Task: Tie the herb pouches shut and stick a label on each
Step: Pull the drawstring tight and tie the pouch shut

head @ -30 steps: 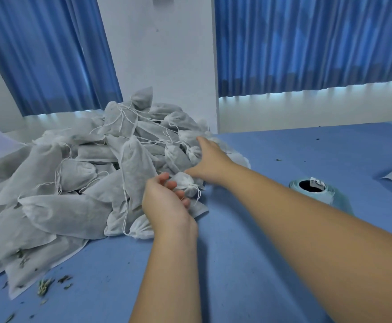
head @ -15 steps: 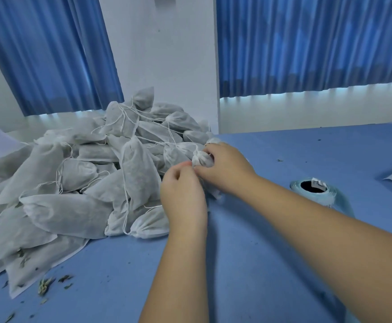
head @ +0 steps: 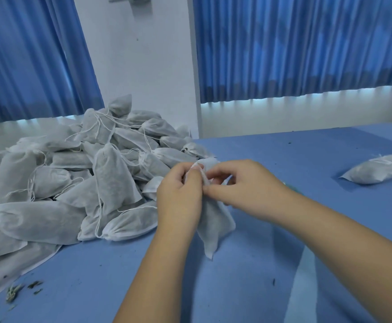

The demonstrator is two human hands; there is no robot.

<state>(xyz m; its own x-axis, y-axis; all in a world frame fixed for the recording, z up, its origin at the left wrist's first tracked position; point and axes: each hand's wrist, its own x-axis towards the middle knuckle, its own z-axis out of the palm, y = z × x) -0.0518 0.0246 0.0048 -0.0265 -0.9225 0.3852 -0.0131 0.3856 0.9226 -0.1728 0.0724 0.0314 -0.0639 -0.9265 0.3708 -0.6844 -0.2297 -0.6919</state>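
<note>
gripping one pouch [head: 213, 220], left hand [head: 178, 192] and right hand [head: 243, 185], blue tabletop [head: 283, 159] (herb crumbs [head: 15, 291]), blue curtains [head: 295, 47] behind

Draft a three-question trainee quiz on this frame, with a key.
1. True or false: the left hand and the right hand both pinch the top of one white fabric drawstring pouch.
2. The heap of white fabric pouches lies: A) left of the hands; B) right of the hands; C) on the floor.
3. What lies alone at the far right of the blue tabletop?
Key: 1 true; 2 A; 3 a single filled white pouch.
</note>
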